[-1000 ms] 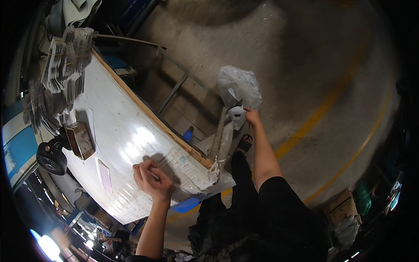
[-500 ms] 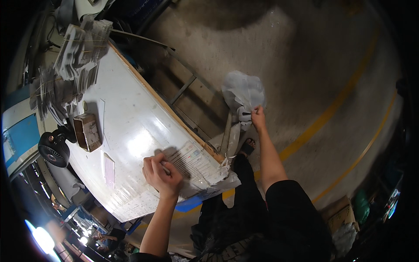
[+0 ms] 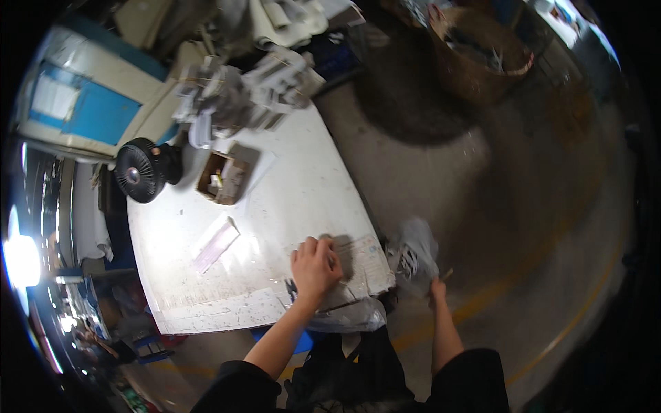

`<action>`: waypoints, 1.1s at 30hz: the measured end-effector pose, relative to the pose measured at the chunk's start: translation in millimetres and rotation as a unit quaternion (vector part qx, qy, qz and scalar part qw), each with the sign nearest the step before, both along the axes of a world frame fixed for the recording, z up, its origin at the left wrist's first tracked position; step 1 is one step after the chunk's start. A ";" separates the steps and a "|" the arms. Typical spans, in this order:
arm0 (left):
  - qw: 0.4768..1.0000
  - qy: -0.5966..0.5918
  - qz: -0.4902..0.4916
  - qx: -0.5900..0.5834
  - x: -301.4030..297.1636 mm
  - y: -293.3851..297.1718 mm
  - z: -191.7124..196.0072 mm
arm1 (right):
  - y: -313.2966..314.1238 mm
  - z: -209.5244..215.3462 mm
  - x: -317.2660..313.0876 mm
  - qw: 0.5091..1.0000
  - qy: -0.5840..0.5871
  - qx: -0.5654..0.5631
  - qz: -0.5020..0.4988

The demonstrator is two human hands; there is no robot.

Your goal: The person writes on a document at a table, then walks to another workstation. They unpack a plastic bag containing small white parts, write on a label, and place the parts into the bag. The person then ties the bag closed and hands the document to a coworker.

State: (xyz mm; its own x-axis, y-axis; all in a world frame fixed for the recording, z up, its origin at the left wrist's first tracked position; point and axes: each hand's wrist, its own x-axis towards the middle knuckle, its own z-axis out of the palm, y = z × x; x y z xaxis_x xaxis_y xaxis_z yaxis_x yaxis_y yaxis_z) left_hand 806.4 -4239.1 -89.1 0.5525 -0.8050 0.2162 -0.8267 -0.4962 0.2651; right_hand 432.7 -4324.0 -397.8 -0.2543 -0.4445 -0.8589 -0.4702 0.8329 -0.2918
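Above the white tabletop (image 3: 303,186), near its front right corner, my left hand (image 3: 315,270) is closed with curled fingers. Whatever it may hold is hidden. Close to its wrist lies a small dark object (image 3: 291,288), too blurred to name. Beyond the table's right edge, my right hand (image 3: 438,290) grips the side of a translucent plastic bag (image 3: 421,241). Pale strips (image 3: 409,261) show inside the bag. A thin yellowish piece (image 3: 447,274) sticks out by that hand. Under my left hand's side, a printed sheet (image 3: 361,265) covers the table corner.
A small open cardboard box (image 3: 237,180), a black fan (image 3: 141,170) and a pinkish slip (image 3: 216,246) are on the table. Banded paper bundles (image 3: 279,82) are heaped at its far end. Clear plastic (image 3: 351,316) hangs off the front edge. A large brown basket (image 3: 475,72) stands far right.
My view has swung, bringing the basket in at the far right. My right hand still grips the bag, whose pale strips now show. My left hand stays closed over the table corner.
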 end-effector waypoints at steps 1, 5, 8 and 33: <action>1.000 0.001 0.002 -0.001 -0.4 0.4 2.4 | 7.9 5.2 -1.6 0.998 -0.050 -0.026 -0.022; 0.999 0.005 0.002 -0.032 0.8 1.6 6.6 | 27.7 25.3 -28.7 0.992 -0.060 -0.036 -0.102; 0.998 0.020 0.009 -0.050 0.4 7.4 3.1 | 61.7 54.7 -76.4 0.986 -0.089 0.012 -0.137; 0.724 0.674 -0.148 0.023 -134.9 332.2 43.3 | 388.1 644.1 -78.4 0.836 -0.253 -0.420 -0.245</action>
